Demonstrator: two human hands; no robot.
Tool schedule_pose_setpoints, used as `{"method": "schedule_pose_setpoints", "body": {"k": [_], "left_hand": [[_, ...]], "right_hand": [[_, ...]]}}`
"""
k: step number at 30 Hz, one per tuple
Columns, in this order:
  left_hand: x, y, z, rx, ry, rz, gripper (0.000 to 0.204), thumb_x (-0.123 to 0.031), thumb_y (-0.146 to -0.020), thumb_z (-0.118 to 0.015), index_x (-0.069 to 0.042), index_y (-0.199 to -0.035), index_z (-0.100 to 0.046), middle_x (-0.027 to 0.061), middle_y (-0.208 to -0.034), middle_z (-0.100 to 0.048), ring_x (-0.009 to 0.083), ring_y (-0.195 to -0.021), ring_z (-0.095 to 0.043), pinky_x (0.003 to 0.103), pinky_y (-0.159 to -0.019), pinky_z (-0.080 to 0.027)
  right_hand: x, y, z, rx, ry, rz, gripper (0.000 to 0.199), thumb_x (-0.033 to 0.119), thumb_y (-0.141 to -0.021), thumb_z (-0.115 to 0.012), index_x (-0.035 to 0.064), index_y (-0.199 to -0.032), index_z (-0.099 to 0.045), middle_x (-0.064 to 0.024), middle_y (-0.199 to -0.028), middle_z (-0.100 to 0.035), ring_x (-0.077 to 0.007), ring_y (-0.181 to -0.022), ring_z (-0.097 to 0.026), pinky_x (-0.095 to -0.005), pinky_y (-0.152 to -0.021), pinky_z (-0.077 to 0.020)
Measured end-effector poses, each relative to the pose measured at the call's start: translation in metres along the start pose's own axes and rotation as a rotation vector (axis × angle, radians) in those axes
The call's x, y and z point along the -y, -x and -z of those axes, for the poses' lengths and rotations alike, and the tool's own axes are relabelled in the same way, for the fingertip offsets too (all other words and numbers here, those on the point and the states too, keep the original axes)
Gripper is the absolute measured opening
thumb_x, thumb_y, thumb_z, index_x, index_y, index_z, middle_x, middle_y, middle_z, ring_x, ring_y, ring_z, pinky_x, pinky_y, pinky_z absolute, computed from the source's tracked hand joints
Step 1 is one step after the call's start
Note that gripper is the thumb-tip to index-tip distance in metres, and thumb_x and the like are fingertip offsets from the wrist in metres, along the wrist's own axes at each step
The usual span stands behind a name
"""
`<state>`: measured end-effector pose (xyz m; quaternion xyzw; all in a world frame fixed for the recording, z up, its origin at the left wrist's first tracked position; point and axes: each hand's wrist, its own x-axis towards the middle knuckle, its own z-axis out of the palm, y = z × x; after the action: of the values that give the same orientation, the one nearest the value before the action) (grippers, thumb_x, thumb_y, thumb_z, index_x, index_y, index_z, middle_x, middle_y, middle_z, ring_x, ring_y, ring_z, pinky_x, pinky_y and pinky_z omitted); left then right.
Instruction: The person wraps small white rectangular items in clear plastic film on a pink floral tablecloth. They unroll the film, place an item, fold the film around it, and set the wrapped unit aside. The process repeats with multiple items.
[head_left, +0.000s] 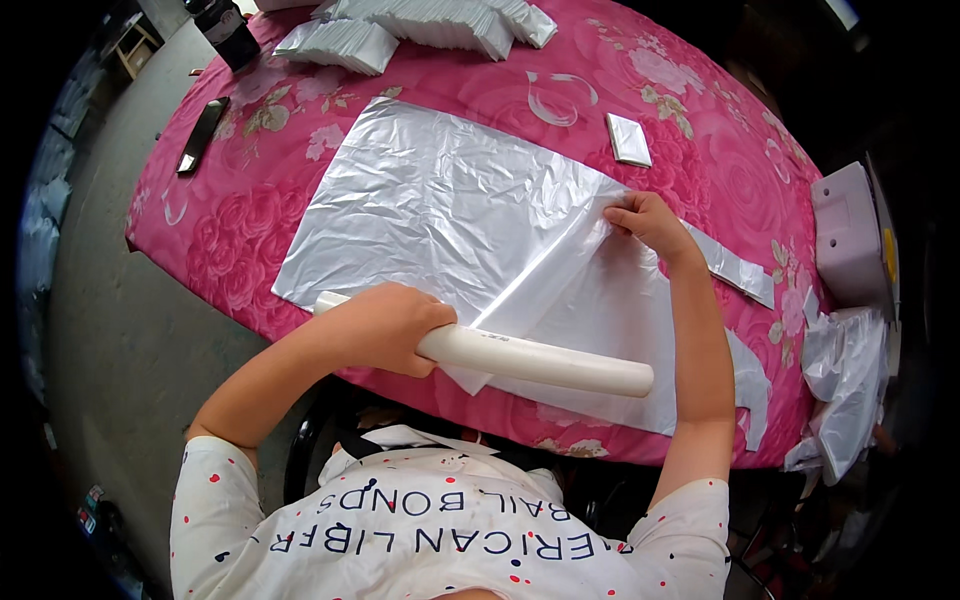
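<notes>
We find grey floor (90, 290) at nine o'clock, a pink-flowered table (235, 235), silvery film (400, 190) spread mid-table, and a white tube (530, 358) at six o'clock. The left hand (385, 325), toward eight, is wrapped round the tube; the right hand (648, 226), apart toward two, pinches the film's edge. We judge that uneven pulling could tear the film, or a slipping tube skew it.
</notes>
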<state>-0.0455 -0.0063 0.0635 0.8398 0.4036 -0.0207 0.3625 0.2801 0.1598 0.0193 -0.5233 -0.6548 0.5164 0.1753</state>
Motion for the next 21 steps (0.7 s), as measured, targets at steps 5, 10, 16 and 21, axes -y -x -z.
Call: {"method": "schedule_pose_setpoints", "body": {"k": [5,10,16,21], "left_hand": [[-0.004,-0.045,-0.027,-0.618,-0.423,-0.271,0.058,-0.040,-0.069,-0.071,0.000,-0.107,-0.051,0.0135,-0.110,-0.050,0.0287,-0.108,-0.047,0.036,-0.089,-0.041],[0.010,-0.041,-0.070,-0.269,-0.237,-0.654,0.047,-0.034,-0.083,-0.055,0.003,-0.111,-0.049,0.0173,-0.111,-0.051,0.0294,-0.107,-0.049,0.038,-0.093,-0.039],[0.014,-0.032,-0.088,-0.201,-0.244,-0.615,0.083,-0.053,-0.084,-0.040,0.011,-0.135,-0.023,0.0254,-0.143,-0.022,0.0346,-0.135,-0.019,0.042,-0.111,-0.014],[-0.003,-0.025,-0.106,-0.234,-0.241,-0.562,0.084,-0.056,-0.085,-0.037,0.011,-0.135,-0.024,0.0248,-0.143,-0.023,0.0336,-0.136,-0.019,0.043,-0.111,-0.012]], "right_hand": [[0.007,-0.012,-0.004,0.048,0.056,-0.021,0.018,0.018,-0.081,-0.066,0.0018,-0.074,-0.061,0.0020,-0.062,-0.053,-0.0059,-0.055,-0.046,-0.0222,-0.050,-0.0359],[0.002,-0.022,-0.009,0.075,0.006,-0.033,0.016,0.015,-0.081,-0.066,-0.0004,-0.078,-0.062,0.0000,-0.066,-0.057,-0.0073,-0.059,-0.050,-0.0223,-0.055,-0.0413],[0.004,-0.019,0.004,0.127,-0.031,-0.068,0.019,0.017,-0.082,-0.066,-0.0007,-0.086,-0.062,-0.0020,-0.073,-0.058,-0.0082,-0.065,-0.052,-0.0227,-0.060,-0.0429],[0.025,0.020,-0.014,-0.286,0.057,-0.042,0.054,0.030,-0.082,-0.066,0.0000,-0.123,-0.048,-0.0146,-0.113,-0.055,-0.0190,-0.097,-0.054,-0.0301,-0.080,-0.0453]]}}
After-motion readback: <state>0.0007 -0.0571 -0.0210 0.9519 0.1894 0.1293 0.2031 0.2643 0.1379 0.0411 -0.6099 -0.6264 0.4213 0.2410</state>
